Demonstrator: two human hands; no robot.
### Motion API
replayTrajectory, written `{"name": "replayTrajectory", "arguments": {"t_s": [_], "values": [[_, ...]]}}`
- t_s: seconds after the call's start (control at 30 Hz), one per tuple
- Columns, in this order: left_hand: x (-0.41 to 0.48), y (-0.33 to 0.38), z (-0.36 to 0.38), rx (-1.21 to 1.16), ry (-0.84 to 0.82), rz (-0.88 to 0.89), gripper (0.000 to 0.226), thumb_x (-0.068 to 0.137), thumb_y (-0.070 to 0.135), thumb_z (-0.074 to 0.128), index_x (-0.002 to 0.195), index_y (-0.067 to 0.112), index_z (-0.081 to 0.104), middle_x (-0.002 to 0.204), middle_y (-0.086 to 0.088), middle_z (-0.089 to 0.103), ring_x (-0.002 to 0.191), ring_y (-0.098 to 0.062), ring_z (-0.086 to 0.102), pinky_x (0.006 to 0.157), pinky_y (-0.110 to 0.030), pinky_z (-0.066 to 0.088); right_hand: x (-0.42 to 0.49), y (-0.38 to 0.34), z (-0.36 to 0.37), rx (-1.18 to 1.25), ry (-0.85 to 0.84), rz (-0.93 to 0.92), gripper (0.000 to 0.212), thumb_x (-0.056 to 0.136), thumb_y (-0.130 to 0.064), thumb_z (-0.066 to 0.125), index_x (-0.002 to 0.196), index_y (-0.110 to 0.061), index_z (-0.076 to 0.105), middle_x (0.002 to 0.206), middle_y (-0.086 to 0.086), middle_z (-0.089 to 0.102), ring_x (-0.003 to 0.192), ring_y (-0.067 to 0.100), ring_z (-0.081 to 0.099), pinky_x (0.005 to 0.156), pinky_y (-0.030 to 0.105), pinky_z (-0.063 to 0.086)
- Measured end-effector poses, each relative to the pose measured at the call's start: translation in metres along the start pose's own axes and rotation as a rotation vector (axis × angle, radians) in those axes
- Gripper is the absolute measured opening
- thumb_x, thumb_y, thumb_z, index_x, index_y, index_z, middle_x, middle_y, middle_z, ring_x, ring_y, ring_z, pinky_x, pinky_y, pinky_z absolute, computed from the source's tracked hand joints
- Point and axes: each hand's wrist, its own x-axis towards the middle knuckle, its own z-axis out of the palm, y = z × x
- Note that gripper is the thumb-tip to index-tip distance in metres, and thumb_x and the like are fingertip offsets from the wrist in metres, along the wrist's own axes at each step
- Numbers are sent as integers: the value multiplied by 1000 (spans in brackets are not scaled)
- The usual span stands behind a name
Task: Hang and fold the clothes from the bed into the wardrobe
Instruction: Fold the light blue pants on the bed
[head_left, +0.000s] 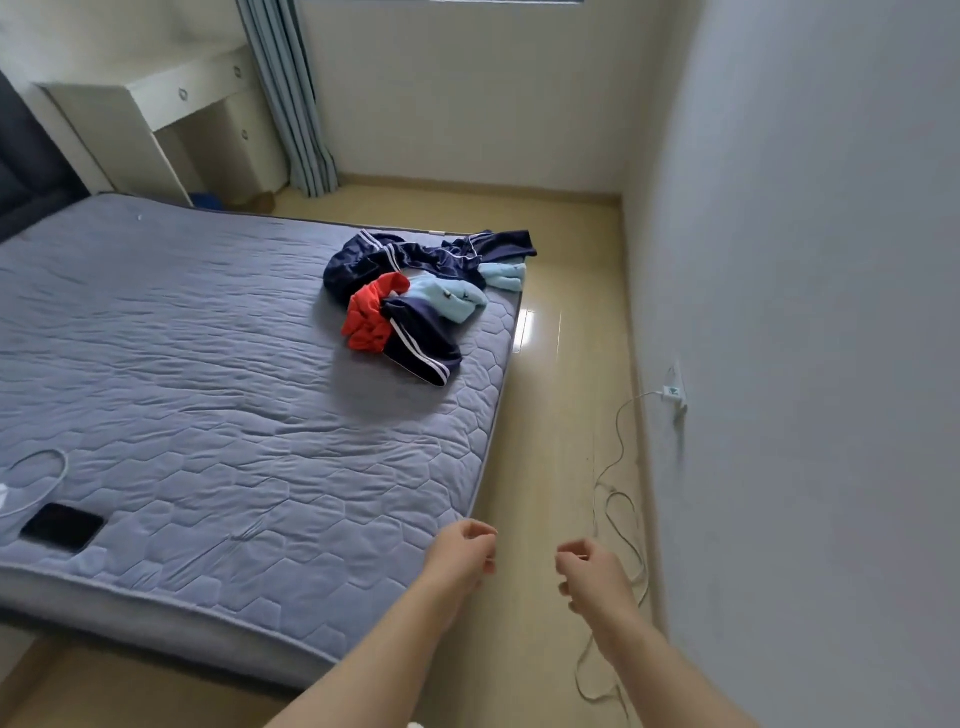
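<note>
A heap of clothes lies near the far right corner of the blue quilted bed (208, 364): navy striped garments (421, 338), a red garment (371, 312) and a light blue garment (449, 299). One navy piece (498, 247) and a light blue piece (501, 275) hang over the bed's edge. My left hand (460, 553) hovers over the near right corner of the bed, fingers loosely curled and holding nothing. Over the floor beside it, my right hand (592, 574) is likewise loosely curled and holds nothing. No wardrobe is in view.
A black phone (62, 527) and a white cable (36, 483) lie on the bed's near left. A charger cord (618, 499) trails from a wall socket (675, 392) across the narrow floor strip. A white desk (171, 114) and curtain (291, 98) stand beyond.
</note>
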Motion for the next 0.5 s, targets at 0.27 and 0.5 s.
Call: {"name": "replayTrajectory", "arguments": {"t_s": [0.27,0.5], "values": [[70,57,35,-31,65,-49,17,91,9,47,83,20,58,74,-1,60,61,-11,56,50,-20,38,86,-28,-37,-7,-54,68,11,88,-9,48,87,-16,57,84,3,57,81,23,53,70,29,39],[175,116,21,-182,135,-101,20,91,3,43,82,16,55,67,-1,54,53,-10,50,38,-13,32,207,-100,-29,-83,-66,40,12,87,-10,50,81,-18,56,85,4,58,83,24,55,70,30,41]]}}
